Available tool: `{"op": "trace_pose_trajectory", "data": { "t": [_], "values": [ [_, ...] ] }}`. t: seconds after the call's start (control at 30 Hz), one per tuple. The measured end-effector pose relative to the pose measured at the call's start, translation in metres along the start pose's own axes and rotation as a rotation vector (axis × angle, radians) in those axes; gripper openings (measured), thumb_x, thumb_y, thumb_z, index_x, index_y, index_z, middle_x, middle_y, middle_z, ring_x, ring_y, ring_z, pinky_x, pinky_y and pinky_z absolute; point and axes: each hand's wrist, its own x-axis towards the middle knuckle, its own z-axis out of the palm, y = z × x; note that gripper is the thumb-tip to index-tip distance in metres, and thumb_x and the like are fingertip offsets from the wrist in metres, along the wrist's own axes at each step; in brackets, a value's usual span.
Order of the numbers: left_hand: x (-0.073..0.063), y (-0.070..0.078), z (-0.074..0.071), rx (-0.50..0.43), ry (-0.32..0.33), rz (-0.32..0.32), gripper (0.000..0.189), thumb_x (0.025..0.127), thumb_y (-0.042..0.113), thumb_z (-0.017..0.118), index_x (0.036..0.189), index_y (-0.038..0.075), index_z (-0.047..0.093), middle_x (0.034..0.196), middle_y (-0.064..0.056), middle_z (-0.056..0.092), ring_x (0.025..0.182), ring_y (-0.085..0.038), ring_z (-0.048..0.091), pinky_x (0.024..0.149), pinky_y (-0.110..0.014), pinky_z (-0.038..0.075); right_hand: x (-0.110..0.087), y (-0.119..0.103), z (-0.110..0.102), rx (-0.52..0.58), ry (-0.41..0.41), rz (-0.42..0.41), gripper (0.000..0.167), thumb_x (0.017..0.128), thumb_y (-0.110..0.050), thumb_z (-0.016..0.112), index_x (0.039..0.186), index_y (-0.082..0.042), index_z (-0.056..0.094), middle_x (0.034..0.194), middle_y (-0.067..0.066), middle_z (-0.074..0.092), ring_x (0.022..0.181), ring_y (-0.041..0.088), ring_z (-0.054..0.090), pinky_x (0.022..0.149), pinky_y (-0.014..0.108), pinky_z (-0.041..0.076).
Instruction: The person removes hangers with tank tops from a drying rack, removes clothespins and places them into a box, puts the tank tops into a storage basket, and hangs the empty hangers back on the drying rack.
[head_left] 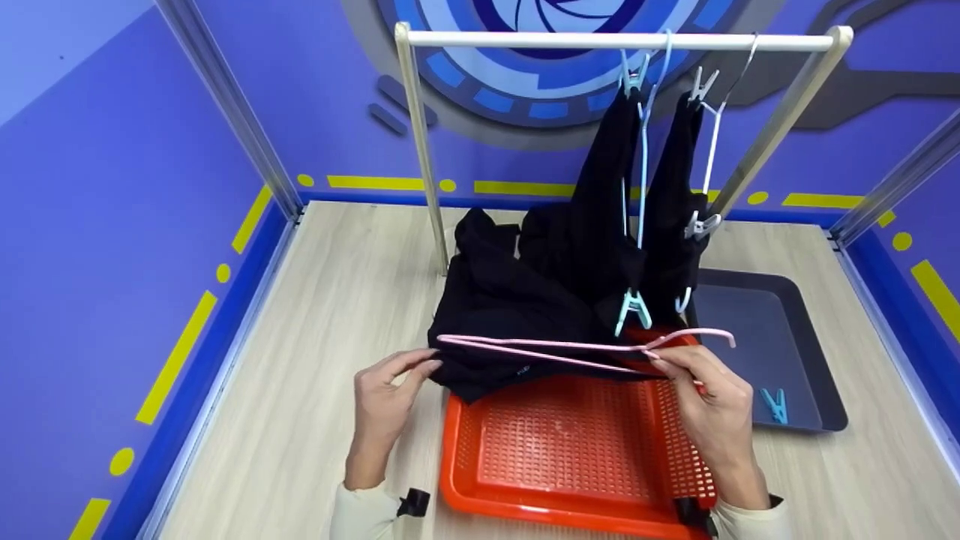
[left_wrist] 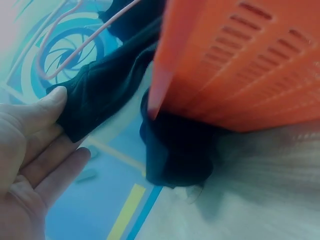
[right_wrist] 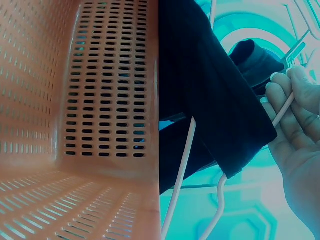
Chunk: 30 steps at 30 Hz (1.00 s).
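- Pinching, thumbs against fingers: my left hand holds an edge of the black garment, my right hand the pink hanger.
- Garment spread between my hands, hanger alongside.
- Just below my grip, the red basket.
- Beyond my grip, dark clothing hanging from the rack.
- Right of my hands: dark tray, blue clip inside.

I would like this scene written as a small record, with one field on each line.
Left grip: pinches the black garment
Right grip: holds the pink hanger near its hook
Rack: bears a blue hanger and a white hanger, with clipped black clothing
Basket: red, perforated
Tray: dark gray, right of the basket, one teal clip inside
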Motion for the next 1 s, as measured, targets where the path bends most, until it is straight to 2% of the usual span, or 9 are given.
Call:
{"op": "trace_pose_trajectory", "data": {
  "t": [0.1, 0.3, 0.47, 0.6, 0.7, 0.83, 0.93, 1.0],
  "values": [
    [-0.001, 0.003, 0.009, -0.009, -0.028, 0.021, 0.019, 0.082, -0.003, 0.09, 0.098, 0.005, 0.085, 0.097, -0.004, 0.081, 0.087, -0.022, 0.078, 0.081, -0.022, 0.06, 0.001, -0.002, 0.0, 0.009, 0.004, -0.004, 0.015, 0.085, 0.019, 0.076, 0.093, 0.006, 0.078, 0.085, 0.019, 0.072, 0.083, 0.011, 0.067, 0.079, 0.012, 0.05],
    [-0.002, 0.008, 0.022, 0.002, -0.076, 0.122, 0.022, 0.08, -0.001, 0.092, 0.098, 0.008, 0.085, 0.095, -0.001, 0.081, 0.088, -0.023, 0.078, 0.085, -0.025, 0.059, 0.001, -0.003, 0.001, 0.0, 0.003, 0.013, 0.02, 0.082, 0.021, 0.077, 0.094, 0.006, 0.078, 0.085, 0.019, 0.072, 0.084, 0.01, 0.067, 0.08, 0.013, 0.05],
    [-0.002, 0.017, 0.025, 0.027, -0.113, 0.189, 0.028, 0.077, 0.0, 0.094, 0.103, 0.007, 0.084, 0.099, -0.002, 0.081, 0.09, -0.024, 0.078, 0.087, -0.028, 0.06, 0.0, 0.0, 0.002, -0.038, -0.014, 0.035, 0.03, 0.076, 0.027, 0.077, 0.096, 0.004, 0.079, 0.087, 0.017, 0.073, 0.085, 0.008, 0.066, 0.081, 0.012, 0.049],
    [0.001, 0.031, 0.024, 0.038, -0.137, 0.278, 0.034, 0.075, 0.0, 0.095, 0.107, 0.004, 0.083, 0.103, -0.006, 0.08, 0.092, -0.025, 0.078, 0.087, -0.033, 0.061, 0.0, 0.0, 0.002, -0.051, -0.022, 0.036, 0.034, 0.073, 0.029, 0.077, 0.095, 0.004, 0.079, 0.087, 0.016, 0.073, 0.084, 0.009, 0.066, 0.08, 0.012, 0.049],
    [0.006, 0.043, 0.022, 0.016, -0.102, 0.366, 0.032, 0.076, -0.003, 0.094, 0.106, 0.002, 0.083, 0.102, -0.009, 0.08, 0.091, -0.027, 0.078, 0.087, -0.034, 0.061, 0.001, -0.002, 0.002, -0.051, -0.031, 0.023, 0.033, 0.073, 0.029, 0.076, 0.095, 0.004, 0.079, 0.087, 0.016, 0.074, 0.084, 0.01, 0.066, 0.08, 0.011, 0.049],
    [0.016, 0.054, 0.018, 0.007, 0.014, 0.494, 0.021, 0.086, -0.005, 0.086, 0.106, -0.004, 0.081, 0.104, -0.017, 0.079, 0.091, -0.034, 0.077, 0.089, -0.035, 0.061, 0.002, -0.004, 0.004, -0.036, -0.04, -0.011, 0.027, 0.077, 0.024, 0.077, 0.094, 0.004, 0.079, 0.088, 0.016, 0.074, 0.085, 0.013, 0.068, 0.082, 0.012, 0.05],
    [0.021, 0.057, 0.017, 0.045, 0.059, 0.528, 0.017, 0.094, 0.001, 0.081, 0.109, -0.007, 0.079, 0.109, -0.021, 0.077, 0.097, -0.038, 0.076, 0.093, -0.038, 0.06, 0.002, -0.006, 0.006, -0.021, -0.045, -0.036, 0.023, 0.079, 0.021, 0.078, 0.094, 0.003, 0.079, 0.088, 0.015, 0.075, 0.085, 0.017, 0.07, 0.084, 0.013, 0.051],
    [0.021, 0.057, 0.017, 0.072, 0.036, 0.521, 0.019, 0.097, 0.006, 0.079, 0.111, -0.007, 0.078, 0.112, -0.021, 0.077, 0.101, -0.039, 0.076, 0.098, -0.039, 0.058, 0.002, -0.008, 0.008, -0.023, -0.053, -0.054, 0.023, 0.078, 0.02, 0.078, 0.093, 0.002, 0.078, 0.088, 0.014, 0.075, 0.085, 0.019, 0.071, 0.086, 0.013, 0.051]
  ]
}}
